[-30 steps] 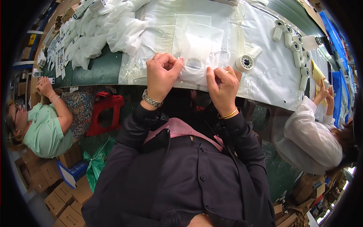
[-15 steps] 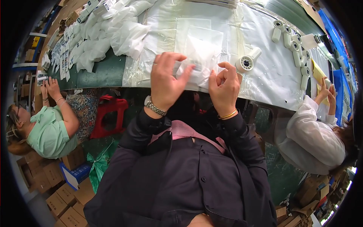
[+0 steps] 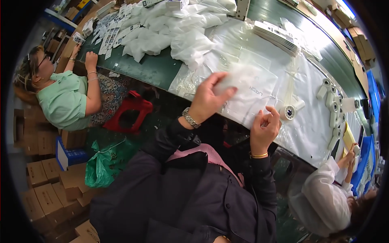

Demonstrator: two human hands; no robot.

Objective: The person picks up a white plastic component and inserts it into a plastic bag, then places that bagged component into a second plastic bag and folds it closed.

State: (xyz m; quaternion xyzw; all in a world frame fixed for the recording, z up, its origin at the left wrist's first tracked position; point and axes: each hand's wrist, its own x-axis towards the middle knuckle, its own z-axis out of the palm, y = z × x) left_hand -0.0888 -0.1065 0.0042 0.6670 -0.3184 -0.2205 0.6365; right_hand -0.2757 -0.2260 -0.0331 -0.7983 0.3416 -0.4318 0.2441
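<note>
My left hand (image 3: 210, 97) is raised over the near edge of the green table (image 3: 152, 69) and grips a small clear plastic bag (image 3: 239, 77) by its end. A larger frosted white bag (image 3: 253, 97) lies flat under it on a clear plastic sheet (image 3: 312, 101). My right hand (image 3: 265, 127) rests at the table edge with its fingers curled, touching the near corner of the white bag. A wristwatch sits on my left wrist, a gold bangle on my right.
A heap of white bags (image 3: 170, 28) and rows of small cards (image 3: 107, 30) cover the far left of the table. Tape rolls (image 3: 334, 107) lie to the right. One person in green (image 3: 65, 101) sits left, another in white (image 3: 324, 198) right. A red stool (image 3: 127, 111) and cardboard boxes (image 3: 48, 190) stand below.
My left hand has lifted off the table edge and moved up and left with the small clear bag. My right hand stayed near the edge. The view swung to the right.
</note>
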